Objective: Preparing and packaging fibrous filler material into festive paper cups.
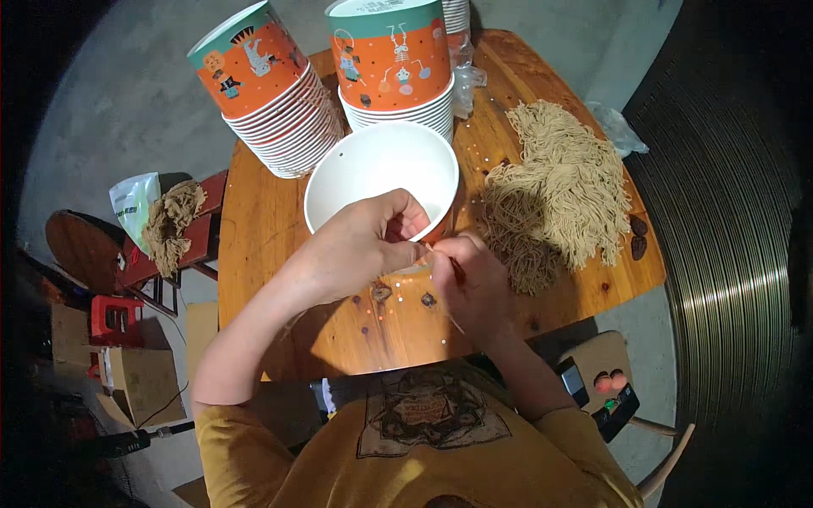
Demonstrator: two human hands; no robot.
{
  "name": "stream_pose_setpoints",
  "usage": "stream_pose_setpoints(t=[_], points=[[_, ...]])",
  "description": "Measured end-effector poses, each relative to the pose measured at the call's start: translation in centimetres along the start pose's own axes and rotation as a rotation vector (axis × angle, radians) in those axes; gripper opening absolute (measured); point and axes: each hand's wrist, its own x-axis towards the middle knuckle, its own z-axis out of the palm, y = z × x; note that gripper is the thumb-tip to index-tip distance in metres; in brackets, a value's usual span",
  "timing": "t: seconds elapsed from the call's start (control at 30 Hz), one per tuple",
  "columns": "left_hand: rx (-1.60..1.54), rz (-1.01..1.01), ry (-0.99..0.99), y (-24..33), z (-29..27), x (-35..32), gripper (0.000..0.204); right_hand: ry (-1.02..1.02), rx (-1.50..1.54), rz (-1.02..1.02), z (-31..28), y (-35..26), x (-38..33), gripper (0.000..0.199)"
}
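Step in hand, by the look of it: you're working a thin strand [428, 248] at the near rim of the white-lined bucket [385, 157]. Left hand [360, 245] half-curled over the rim, right hand [472, 278] more closed, fingertips meeting in a pinch at the strand. Next move likely calls for a fine grip, rim steady. Stacked buckets [394, 59] carry skeleton prints; base marks too small to read.

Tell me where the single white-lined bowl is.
In the head view, the bowl sits upper centre on the wooden table, just in front of two bowl stacks; the left hand and right hand meet by its near rim.
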Motion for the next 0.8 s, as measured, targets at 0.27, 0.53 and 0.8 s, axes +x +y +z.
stream_pose_setpoints(t=[0.27,0.53,0.8], points=[[-0.012,-0.003,0.009,0.4,0.4,-0.2,0.030,0.052,0.008,0.174,0.0,-0.9,1.1,0.007],[0.028,-0.007,0.013,0.4,0.4,-0.3,0.036,-0.042,0.081,0.348,-0.1,-1.6,1.5,0.010],[0.120,-0.104,-0.054,2.2,0.0,-0.9,0.027,-0.084,0.136,0.446,0.3,-1.0,1.3,0.010]])
